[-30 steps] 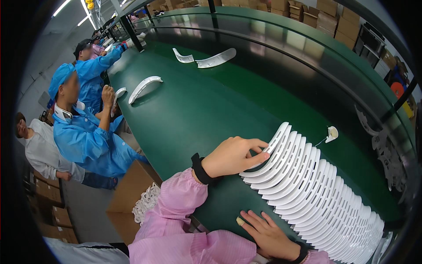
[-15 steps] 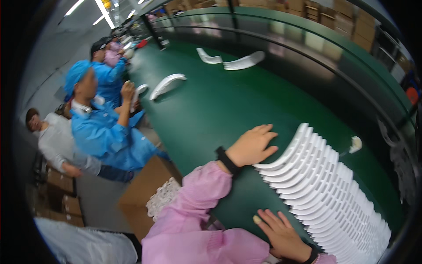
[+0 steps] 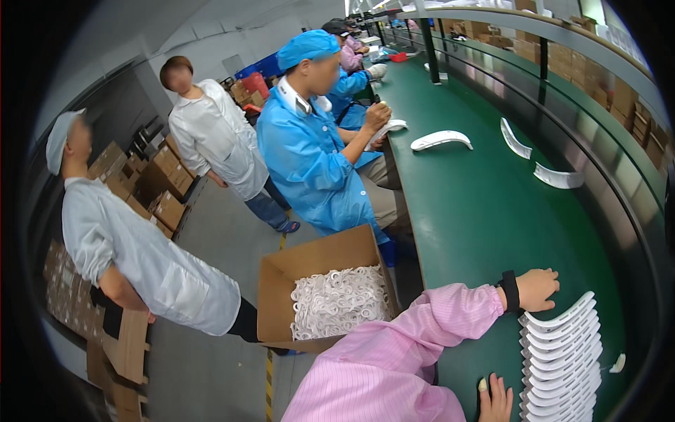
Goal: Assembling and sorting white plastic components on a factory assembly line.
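Note:
A long row of curved white plastic pieces [image 3: 562, 359], nested against one another, lies on the green workbench [image 3: 485, 211] at the right. My left hand [image 3: 540, 288], with a black band at its wrist, rests just beyond the far end of that row. Its fingers are extended and hold nothing; whether they touch the end piece I cannot tell. Left of the row, at the lower edge, my right hand [image 3: 496, 401] lies with fingers apart and nothing in them. One of its fingertips carries a yellowish cover. The lower part of this hand is cut off.
More curved white pieces [image 3: 441, 141] lie farther up the bench. A small whitish bit [image 3: 618, 363] is right of the row. An open cardboard box [image 3: 281, 281] of white rings stands left of the bench. A blue-coated person [image 3: 309, 148] works there; two others stand behind.
The view has swung left, so the bench and row appear farther right and the box shows fully. Both hands stay by the row, still open.

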`<action>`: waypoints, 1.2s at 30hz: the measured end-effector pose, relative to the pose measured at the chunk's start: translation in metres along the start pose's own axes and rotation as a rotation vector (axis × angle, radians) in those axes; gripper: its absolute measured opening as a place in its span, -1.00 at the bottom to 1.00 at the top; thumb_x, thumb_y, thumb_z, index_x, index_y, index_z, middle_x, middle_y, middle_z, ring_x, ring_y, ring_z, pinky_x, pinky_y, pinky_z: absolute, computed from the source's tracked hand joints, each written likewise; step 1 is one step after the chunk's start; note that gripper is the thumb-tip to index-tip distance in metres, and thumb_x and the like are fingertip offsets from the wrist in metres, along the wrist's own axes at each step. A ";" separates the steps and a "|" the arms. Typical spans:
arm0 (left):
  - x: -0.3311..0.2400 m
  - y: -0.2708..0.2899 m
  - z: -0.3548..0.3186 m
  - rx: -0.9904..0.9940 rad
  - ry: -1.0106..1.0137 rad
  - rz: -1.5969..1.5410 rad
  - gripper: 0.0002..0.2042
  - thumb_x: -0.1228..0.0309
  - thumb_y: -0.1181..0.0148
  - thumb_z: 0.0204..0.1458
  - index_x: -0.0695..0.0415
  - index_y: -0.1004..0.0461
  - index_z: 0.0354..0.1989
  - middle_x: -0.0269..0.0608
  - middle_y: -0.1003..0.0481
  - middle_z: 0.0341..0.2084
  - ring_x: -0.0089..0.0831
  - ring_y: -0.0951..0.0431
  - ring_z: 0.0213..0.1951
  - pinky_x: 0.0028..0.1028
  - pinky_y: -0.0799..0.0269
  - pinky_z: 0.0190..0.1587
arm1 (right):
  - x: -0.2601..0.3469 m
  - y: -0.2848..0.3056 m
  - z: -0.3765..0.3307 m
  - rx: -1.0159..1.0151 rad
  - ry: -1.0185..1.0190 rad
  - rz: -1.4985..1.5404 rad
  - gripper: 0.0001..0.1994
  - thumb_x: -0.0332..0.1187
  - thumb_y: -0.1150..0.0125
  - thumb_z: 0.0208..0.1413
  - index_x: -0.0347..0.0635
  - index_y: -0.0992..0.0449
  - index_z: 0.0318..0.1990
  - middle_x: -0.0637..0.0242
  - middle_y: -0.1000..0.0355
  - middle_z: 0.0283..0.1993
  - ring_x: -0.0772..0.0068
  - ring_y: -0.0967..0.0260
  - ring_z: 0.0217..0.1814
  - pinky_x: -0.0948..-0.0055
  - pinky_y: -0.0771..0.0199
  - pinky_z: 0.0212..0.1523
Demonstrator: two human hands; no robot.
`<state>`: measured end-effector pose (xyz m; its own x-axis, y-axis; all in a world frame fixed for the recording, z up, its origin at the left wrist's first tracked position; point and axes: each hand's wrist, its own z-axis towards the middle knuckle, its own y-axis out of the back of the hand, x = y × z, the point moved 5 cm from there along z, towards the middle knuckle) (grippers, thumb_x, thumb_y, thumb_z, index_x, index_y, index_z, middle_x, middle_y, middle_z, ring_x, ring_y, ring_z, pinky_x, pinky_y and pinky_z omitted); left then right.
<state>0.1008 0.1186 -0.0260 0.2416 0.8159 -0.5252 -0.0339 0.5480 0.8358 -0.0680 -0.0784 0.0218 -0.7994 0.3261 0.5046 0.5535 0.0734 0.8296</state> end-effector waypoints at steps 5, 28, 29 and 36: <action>-0.001 0.005 0.001 -0.008 0.023 -0.028 -0.59 0.20 -0.17 0.03 0.29 -0.48 -0.06 0.28 -0.30 0.16 0.11 -0.34 0.19 -0.18 -0.29 0.20 | 0.006 0.000 -0.002 0.012 0.002 -0.074 -0.09 -0.32 -0.27 -0.13 -0.31 0.08 0.39 -0.15 0.09 0.43 -0.19 0.18 0.47 -0.07 0.21 0.43; 0.002 0.012 0.002 -0.007 0.030 -0.022 -0.61 0.21 -0.17 0.03 0.28 -0.49 -0.09 0.22 -0.34 0.14 0.07 -0.37 0.16 -0.18 -0.35 0.16 | 0.003 -0.002 0.004 -0.090 -0.021 0.019 -0.25 -0.29 -0.11 0.07 -0.41 0.05 0.37 -0.11 0.08 0.44 -0.16 0.19 0.48 -0.06 0.25 0.43; 0.003 0.012 0.002 -0.006 0.028 -0.024 -0.61 0.21 -0.17 0.03 0.28 -0.49 -0.09 0.22 -0.34 0.14 0.07 -0.37 0.16 -0.18 -0.35 0.16 | 0.002 -0.002 0.004 -0.089 -0.023 0.019 -0.25 -0.29 -0.11 0.07 -0.41 0.05 0.37 -0.11 0.08 0.44 -0.16 0.19 0.48 -0.06 0.25 0.43; 0.004 0.013 0.002 -0.007 0.018 -0.019 -0.61 0.21 -0.16 0.04 0.28 -0.49 -0.09 0.20 -0.35 0.12 0.06 -0.37 0.17 -0.18 -0.34 0.16 | 0.002 -0.003 0.006 -0.114 -0.023 0.022 -0.27 -0.28 -0.09 0.09 -0.40 0.04 0.37 -0.11 0.07 0.44 -0.16 0.17 0.48 -0.06 0.23 0.42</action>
<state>0.1038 0.1284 -0.0172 0.2247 0.8088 -0.5435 -0.0361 0.5643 0.8248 -0.0694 -0.0727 0.0190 -0.7810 0.3481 0.5185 0.5398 -0.0411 0.8408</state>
